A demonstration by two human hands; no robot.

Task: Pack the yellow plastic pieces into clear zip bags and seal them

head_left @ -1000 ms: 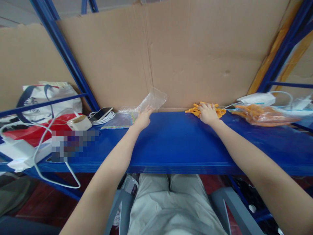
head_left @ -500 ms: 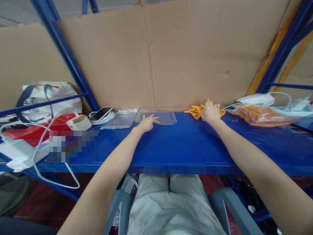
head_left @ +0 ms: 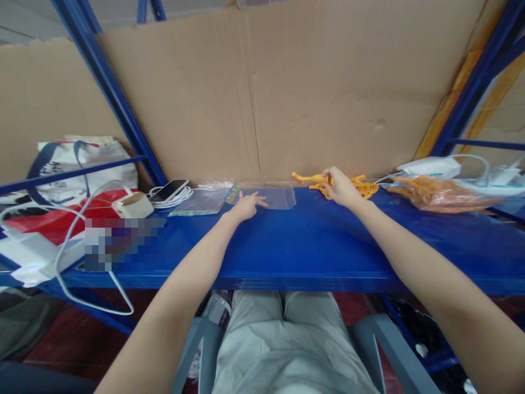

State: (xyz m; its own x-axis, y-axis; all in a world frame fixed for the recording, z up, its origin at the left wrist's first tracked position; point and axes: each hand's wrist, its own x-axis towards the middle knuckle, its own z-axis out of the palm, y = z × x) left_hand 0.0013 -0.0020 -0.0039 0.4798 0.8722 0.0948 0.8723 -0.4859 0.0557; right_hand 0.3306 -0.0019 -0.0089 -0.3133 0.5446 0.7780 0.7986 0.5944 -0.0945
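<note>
A clear plastic bag (head_left: 275, 197) lies flat on the blue shelf (head_left: 303, 246) near the cardboard back wall. My left hand (head_left: 245, 206) rests on the bag's left end, fingers stretched out onto it. My right hand (head_left: 339, 187) is closed on an orange plastic piece (head_left: 308, 178), lifted slightly and pointing left. A small pile of orange pieces (head_left: 361, 187) lies just right of that hand.
A stack of clear bags (head_left: 200, 200), a phone on a coiled white cable (head_left: 170, 191) and a small beige box (head_left: 133, 206) sit to the left. A bag of orange pieces (head_left: 441, 194) and white chargers (head_left: 430, 165) lie to the right. Cardboard (head_left: 287, 93) backs the shelf.
My left hand laid the clear bag down flat and now holds it there. My right hand took one orange piece from the pile and moved it left toward the bag.
</note>
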